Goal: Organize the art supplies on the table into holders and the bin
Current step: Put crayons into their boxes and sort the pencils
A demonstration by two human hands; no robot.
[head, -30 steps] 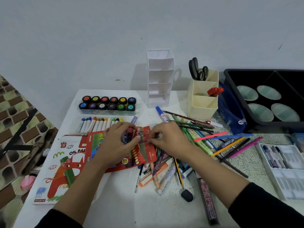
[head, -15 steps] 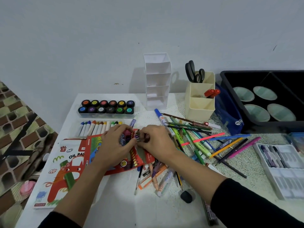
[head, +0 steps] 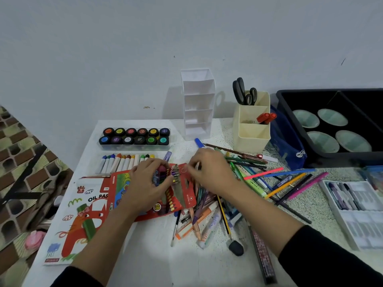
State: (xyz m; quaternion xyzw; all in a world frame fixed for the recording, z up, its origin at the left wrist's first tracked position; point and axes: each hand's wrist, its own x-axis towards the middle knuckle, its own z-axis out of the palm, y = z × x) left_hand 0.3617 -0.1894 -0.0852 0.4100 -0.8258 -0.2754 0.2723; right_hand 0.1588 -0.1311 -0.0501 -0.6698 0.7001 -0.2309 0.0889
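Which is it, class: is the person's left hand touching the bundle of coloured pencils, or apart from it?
Touching. The head view shows the left hand curled round the bundle of coloured pencils, over the red box.

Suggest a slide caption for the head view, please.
Left hand grips bundled coloured pencils over a red cardboard box; right hand pinches a thin item.

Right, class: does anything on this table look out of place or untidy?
The pens and pencils lie crisscrossed in a loose heap beside the red crayon pack, while the white tiered holder looks empty and the cream holder holds scissors and red markers.
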